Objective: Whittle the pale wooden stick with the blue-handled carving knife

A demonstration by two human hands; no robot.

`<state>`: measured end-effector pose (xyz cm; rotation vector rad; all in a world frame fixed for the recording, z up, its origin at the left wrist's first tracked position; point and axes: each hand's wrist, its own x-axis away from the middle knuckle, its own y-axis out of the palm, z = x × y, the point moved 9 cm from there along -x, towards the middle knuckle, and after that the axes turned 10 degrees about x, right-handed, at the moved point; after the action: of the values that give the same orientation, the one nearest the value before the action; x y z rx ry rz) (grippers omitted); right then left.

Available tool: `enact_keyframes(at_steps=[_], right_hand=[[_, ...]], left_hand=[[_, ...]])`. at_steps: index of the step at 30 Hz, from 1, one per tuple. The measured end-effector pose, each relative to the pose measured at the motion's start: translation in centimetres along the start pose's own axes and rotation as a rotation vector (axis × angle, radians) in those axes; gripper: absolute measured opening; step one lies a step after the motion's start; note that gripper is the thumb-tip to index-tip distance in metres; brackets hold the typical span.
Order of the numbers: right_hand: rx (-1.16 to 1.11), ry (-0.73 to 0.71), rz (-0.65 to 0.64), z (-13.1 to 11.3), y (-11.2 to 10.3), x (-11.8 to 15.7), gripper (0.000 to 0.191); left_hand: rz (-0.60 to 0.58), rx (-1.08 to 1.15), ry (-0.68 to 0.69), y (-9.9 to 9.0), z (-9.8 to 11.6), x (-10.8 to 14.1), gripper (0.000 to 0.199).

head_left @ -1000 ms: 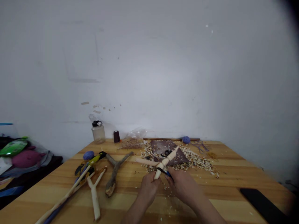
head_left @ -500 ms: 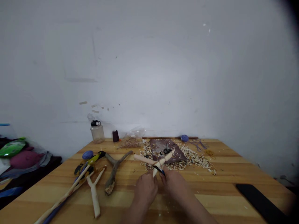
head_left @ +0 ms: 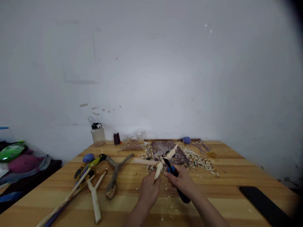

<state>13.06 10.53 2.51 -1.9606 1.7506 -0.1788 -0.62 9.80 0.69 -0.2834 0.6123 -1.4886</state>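
Note:
My left hand (head_left: 149, 188) is wrapped round the lower end of a peeled, forked stick (head_left: 158, 170), whose two prongs point away from me. In my right hand (head_left: 183, 181) is a knife (head_left: 174, 172) with a black and blue handle. Its dark blade lies close beside the stick near the fork; whether it touches the wood I cannot tell. Beyond the stick, a dark brown mat (head_left: 163, 147) carries wood shavings (head_left: 197, 160), which spread around it too. Partly hidden behind the stick is a pair of scissors on the mat.
To the left lie a peeled forked stick (head_left: 95, 198), a bark-covered forked branch (head_left: 115, 179) and long sticks (head_left: 60, 206). A bottle (head_left: 98, 135), a thread spool (head_left: 116, 138) and a plastic bag (head_left: 134, 142) stand near the wall. A black flat object (head_left: 262, 201) is at right.
My right hand has turned and drawn slightly back to the right, so the knife's handle now shows and its blade points up and away. The forked stick has tilted a little.

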Motion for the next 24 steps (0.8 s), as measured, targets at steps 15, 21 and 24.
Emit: enact_keyframes(at_steps=[15, 21, 24], right_hand=[[0.063, 0.119, 0.135, 1.7, 0.5, -0.2, 0.022], [0.053, 0.078, 0.085, 1.2, 0.9, -0.2, 0.017], [0.122, 0.061, 0.095, 1.2, 0.6, -0.2, 0.023]], left_hand=[[-0.067, -0.194, 0.009, 0.5, 2.1, 1.3, 0.030], [-0.040, 0.003, 0.019, 0.3, 1.5, 0.9, 0.023], [-0.046, 0.106, 0.009, 0.6, 1.1, 0.7, 0.019]])
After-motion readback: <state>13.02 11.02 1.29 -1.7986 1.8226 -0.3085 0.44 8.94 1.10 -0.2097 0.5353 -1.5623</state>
